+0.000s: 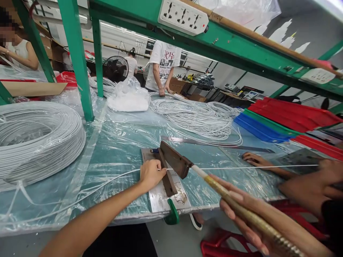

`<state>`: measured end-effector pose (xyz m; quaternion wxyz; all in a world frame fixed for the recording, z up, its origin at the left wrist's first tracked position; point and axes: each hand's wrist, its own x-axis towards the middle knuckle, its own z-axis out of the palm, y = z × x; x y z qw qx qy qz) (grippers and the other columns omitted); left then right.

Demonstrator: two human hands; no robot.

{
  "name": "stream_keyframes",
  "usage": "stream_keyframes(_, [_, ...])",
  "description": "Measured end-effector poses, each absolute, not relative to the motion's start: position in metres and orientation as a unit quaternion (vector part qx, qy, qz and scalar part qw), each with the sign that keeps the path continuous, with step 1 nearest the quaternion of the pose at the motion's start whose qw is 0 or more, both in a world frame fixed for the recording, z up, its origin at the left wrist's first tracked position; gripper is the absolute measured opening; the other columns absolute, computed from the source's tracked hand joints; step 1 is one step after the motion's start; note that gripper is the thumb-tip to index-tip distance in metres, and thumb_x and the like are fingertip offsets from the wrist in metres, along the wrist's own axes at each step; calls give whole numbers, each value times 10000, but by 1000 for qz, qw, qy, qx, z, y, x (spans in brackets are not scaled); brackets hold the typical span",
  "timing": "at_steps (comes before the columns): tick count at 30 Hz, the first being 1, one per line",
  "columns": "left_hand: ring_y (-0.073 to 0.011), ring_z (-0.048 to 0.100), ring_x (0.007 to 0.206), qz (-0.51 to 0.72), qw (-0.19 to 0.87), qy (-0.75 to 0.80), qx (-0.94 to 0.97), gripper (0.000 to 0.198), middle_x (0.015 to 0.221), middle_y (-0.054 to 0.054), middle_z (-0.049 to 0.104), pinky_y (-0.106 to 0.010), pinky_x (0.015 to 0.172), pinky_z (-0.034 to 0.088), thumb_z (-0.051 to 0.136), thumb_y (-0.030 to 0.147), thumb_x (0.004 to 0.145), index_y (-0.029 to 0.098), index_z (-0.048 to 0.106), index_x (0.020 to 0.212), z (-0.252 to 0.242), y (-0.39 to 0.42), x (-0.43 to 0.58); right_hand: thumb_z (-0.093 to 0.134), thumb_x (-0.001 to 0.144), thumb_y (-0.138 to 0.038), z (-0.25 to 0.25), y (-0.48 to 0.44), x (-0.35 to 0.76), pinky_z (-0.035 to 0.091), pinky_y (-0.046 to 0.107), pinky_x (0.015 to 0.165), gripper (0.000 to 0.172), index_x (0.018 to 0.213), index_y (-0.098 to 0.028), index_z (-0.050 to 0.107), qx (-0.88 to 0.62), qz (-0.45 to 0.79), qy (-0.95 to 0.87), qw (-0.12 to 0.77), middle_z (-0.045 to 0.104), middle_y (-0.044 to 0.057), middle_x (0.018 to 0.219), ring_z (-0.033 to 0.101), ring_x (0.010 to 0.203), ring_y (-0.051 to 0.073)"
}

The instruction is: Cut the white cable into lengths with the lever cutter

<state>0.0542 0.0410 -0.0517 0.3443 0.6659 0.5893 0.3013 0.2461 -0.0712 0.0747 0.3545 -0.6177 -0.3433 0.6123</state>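
Observation:
My left hand point(152, 175) is closed on a thin white cable point(118, 176), beside the fixed bar of a lever cutter point(175, 160). The cable runs from the left, through my fingers and across the cutter, then on to the right. The cutter's blade arm is raised at an angle above its metal base plate point(184, 200). My right hand point(241, 207) is around the long tape-wrapped cutter handle point(233, 201), with the fingers loosely curled under it. A green clamp grip point(171, 213) shows at the table's front edge below the plate.
A large cable coil point(64, 142) lies at left; looser coils point(198, 117) lie behind a steel ruler point(214, 142). Stacked red, green and blue trays point(268, 125) stand at right. A co-worker's hand point(253, 159) rests on the table at right. A person point(163, 67) stands across the table. Green frame posts point(77, 60) rise at left.

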Motion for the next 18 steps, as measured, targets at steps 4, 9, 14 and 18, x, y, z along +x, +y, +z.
stream_keyframes(4, [-139, 478, 598, 298, 330, 594, 671, 237, 572, 31, 488, -238, 541, 189, 632, 289, 744, 184, 502, 576, -50, 39, 54, 678, 710, -535, 57, -85, 245, 409, 146, 365, 392, 781, -155, 614, -621, 664, -321, 266, 589, 35, 615, 464, 341, 61])
stream_keyframes(9, [-127, 445, 559, 301, 322, 586, 680, 275, 556, 39, 463, -238, 533, 186, 616, 282, 753, 182, 452, 556, -49, 37, 54, 683, 673, -510, 37, -87, 240, 269, 128, 273, 392, 680, -182, 468, -628, 682, -281, 246, 442, -56, 453, 344, 261, 43])
stream_keyframes(14, [-122, 417, 551, 305, 323, 582, 681, 298, 550, 41, 439, -239, 529, 178, 617, 268, 752, 179, 418, 548, -49, 38, 53, 611, 670, -643, 32, -84, 234, 161, 126, 244, 499, 667, -200, 381, -655, 640, -343, 208, 274, -99, 342, 266, 213, 47])
stream_keyframes(18, [-125, 418, 554, 307, 325, 582, 679, 300, 545, 39, 436, -240, 529, 177, 618, 267, 748, 180, 415, 545, -49, 39, 54, 641, 597, -685, 34, -86, 230, 150, 133, 233, 564, 769, -208, 396, -658, 622, -362, 222, 293, -115, 376, 234, 212, 46])
